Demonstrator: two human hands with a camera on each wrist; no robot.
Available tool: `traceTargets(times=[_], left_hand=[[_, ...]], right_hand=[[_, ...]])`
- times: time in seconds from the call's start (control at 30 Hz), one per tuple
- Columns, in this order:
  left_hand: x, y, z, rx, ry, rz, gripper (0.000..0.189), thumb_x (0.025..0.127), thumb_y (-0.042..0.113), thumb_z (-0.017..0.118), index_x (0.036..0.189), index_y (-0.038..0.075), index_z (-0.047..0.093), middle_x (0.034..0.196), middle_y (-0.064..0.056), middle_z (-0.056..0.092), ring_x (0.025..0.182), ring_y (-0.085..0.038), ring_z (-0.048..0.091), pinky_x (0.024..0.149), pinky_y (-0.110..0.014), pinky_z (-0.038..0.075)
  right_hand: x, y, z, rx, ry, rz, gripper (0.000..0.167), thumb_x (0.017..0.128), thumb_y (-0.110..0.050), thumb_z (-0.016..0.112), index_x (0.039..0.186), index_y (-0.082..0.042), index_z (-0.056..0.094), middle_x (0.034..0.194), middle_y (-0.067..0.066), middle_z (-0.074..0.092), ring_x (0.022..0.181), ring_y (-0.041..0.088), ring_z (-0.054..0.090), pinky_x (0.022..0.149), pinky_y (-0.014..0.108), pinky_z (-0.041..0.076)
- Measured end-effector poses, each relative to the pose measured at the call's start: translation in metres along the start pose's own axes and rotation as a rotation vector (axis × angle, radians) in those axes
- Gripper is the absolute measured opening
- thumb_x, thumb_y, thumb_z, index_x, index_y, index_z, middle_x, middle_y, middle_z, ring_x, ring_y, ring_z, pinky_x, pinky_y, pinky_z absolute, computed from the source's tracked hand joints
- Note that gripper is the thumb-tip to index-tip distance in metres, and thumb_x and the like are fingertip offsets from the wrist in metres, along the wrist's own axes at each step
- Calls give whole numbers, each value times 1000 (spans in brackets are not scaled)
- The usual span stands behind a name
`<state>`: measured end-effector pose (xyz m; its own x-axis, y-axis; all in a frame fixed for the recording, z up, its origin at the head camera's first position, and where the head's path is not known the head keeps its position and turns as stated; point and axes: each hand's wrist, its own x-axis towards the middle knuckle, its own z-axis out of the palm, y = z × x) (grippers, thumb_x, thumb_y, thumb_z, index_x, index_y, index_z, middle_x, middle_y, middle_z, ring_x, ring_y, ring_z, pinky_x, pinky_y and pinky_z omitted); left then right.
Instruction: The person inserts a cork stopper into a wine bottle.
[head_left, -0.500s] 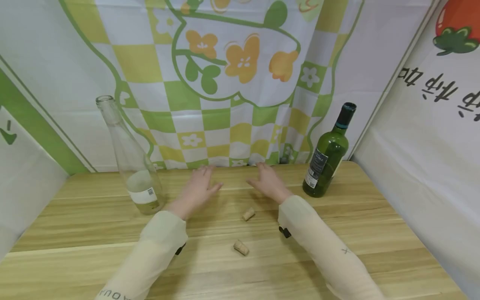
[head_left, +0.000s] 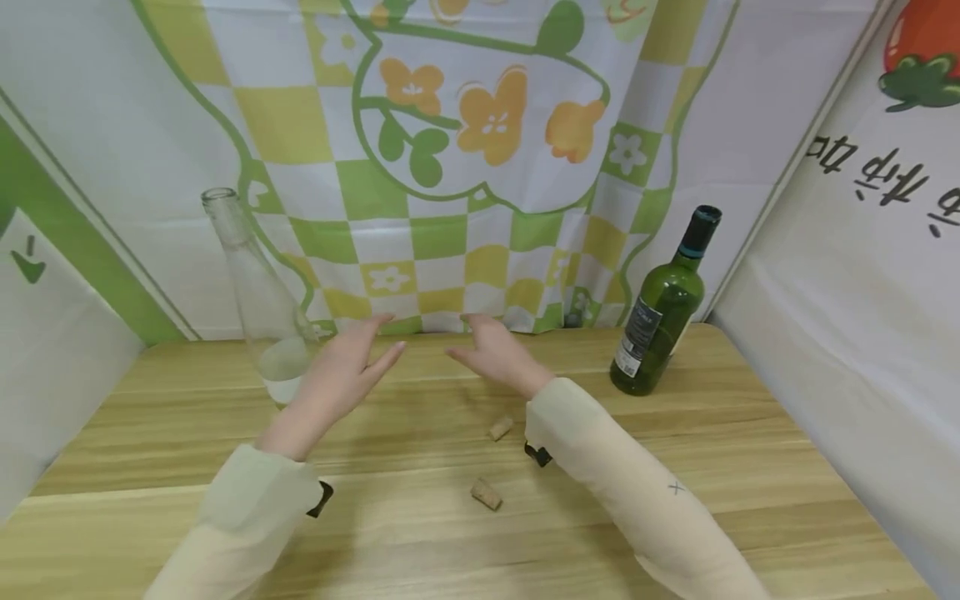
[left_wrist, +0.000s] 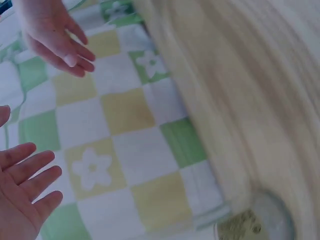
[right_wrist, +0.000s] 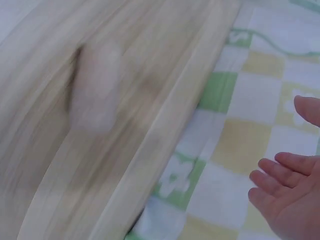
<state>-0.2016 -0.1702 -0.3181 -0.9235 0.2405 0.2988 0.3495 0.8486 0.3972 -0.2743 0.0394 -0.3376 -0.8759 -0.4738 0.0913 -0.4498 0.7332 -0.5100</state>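
Note:
My left hand (head_left: 337,371) is held above the table, fingers extended and thumb apart, overlapping the lower part of a clear glass bottle (head_left: 258,283) in the head view. Opposite it, my right hand (head_left: 498,354) is raised with fingers spread and nothing in its grasp. Two corks lie on the wood: one cork (head_left: 501,428) just below the right hand, another cork (head_left: 487,493) closer to the front. In the left wrist view both palms face each other across a gap. A blurred pale cork (right_wrist: 95,87) shows in the right wrist view.
A green wine bottle (head_left: 658,321) with a dark neck stands upright at the back right of the wooden table (head_left: 420,550). Behind the table's rear edge hangs a checkered floral curtain (head_left: 438,229). White printed sheets (head_left: 832,275) border the sides.
Both hands have moved left and lifted, the left one now covering part of the clear bottle. The bottles and corks keep their places on the table while the view shifts slightly.

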Motion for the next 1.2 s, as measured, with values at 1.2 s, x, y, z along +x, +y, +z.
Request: traceTargets(times=[1.2], left_hand=[[-18,-50,-66,-658,912,-231,43,83,8,65,121,6,44,116,4,48,111,-13,45,98,-23,37]], right_hand=[[51,-109,86,768,-12,-39,70,82,-30,67,138,-6,33,139,7,40,127,19,37,101,27,34]])
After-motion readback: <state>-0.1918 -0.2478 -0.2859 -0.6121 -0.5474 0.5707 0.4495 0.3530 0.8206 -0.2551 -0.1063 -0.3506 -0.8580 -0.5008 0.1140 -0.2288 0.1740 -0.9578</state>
